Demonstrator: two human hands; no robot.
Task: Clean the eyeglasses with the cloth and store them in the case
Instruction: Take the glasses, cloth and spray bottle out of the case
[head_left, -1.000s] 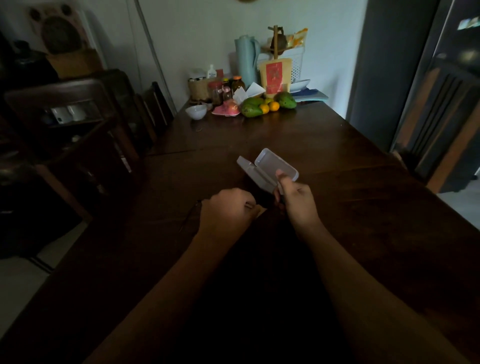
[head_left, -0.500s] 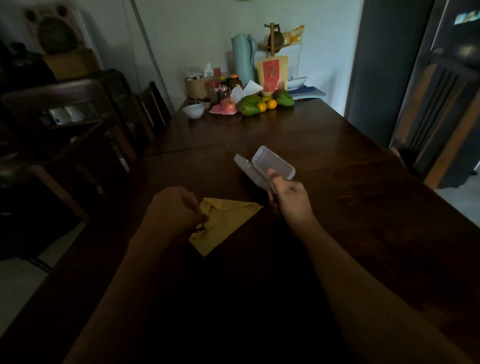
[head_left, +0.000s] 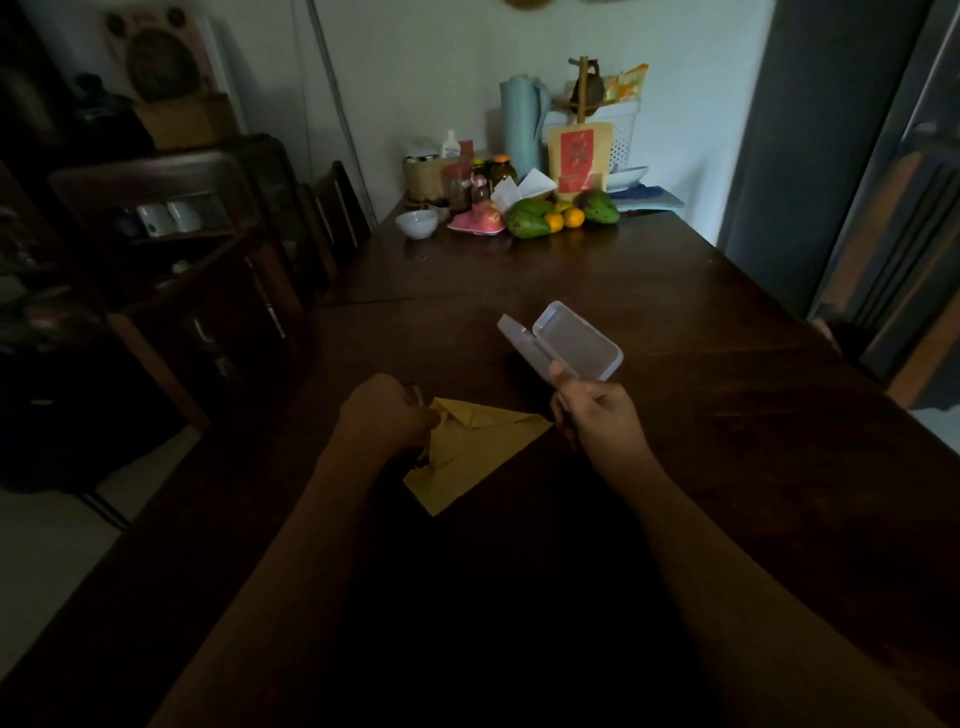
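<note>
From where I stand, the left hand (head_left: 384, 415) has drawn back toward the person's side since a moment ago, when it was bunched up right next to the right hand, and that pull has brought the yellow cloth (head_left: 470, 449) out into the open. It now lies spread on the dark counter (head_left: 727, 467) as a rumpled, folded triangle, one corner pinched in the left grip, which is closed tight on it. Something dark shows at the knuckles of that fist, perhaps part of the eyeglasses (the room is too dim for me to say for certain), so I cannot tell exactly where the glasses are; they look to be bundled in the left hand with the cloth.

To the right, the right hand (head_left: 597, 415) has barely shifted. Its grip is closed on the near end of the case (head_left: 563, 345), holding it just off the counter, tilted, with the lid swung open. The case is pale, translucent plastic, and I see nothing inside.

My reading is that the cloth has just been taken out for wiping, so the cleaning itself is only about to start and the storing is some way off.
</note>
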